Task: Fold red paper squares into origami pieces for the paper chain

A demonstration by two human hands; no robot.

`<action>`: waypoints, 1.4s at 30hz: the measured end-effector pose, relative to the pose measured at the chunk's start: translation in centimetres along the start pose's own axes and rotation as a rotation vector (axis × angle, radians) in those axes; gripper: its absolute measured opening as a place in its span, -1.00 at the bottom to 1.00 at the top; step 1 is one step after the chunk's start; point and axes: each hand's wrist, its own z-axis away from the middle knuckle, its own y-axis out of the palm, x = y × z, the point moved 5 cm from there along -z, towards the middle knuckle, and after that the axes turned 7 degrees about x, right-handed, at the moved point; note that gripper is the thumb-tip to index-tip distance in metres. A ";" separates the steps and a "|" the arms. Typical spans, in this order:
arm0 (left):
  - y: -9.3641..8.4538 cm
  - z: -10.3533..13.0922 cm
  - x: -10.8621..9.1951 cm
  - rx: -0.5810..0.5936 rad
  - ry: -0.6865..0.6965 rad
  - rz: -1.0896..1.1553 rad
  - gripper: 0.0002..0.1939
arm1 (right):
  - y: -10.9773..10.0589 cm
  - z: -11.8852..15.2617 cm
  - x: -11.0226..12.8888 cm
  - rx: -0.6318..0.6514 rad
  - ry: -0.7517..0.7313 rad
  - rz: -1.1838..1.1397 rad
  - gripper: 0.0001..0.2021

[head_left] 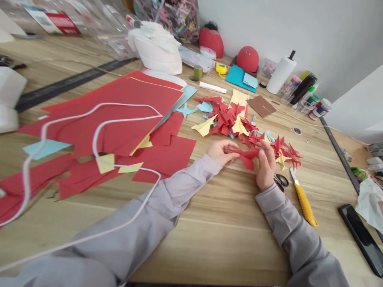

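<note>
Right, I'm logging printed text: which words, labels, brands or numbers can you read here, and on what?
No text is readable.
Red-and-white label on clear plastic packaging: too blurred.
Labels on the small bottles, right: too small.
Black phone: no text visible.

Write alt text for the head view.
A left hand and right hand hold a folded red paper over a wooden table. Red, yellow and blue paper shapes are heaped just beyond, with red sheets to the left and a yellow-handled tool to the right.
</note>
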 end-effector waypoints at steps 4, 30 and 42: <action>0.8 0.4 0.3 0.102 -0.033 0.006 -0.61 | 0.6 0.2 0.4 0.108 -0.001 0.216 -0.70; 0.6 0.2 -0.5 0.039 0.018 0.090 -0.67 | 2.2 0.6 -1.4 0.319 0.421 -0.112 -0.74; 0.8 0.5 -1.0 0.011 0.090 0.000 -0.78 | 2.2 0.5 -1.2 0.331 0.409 -0.029 -0.70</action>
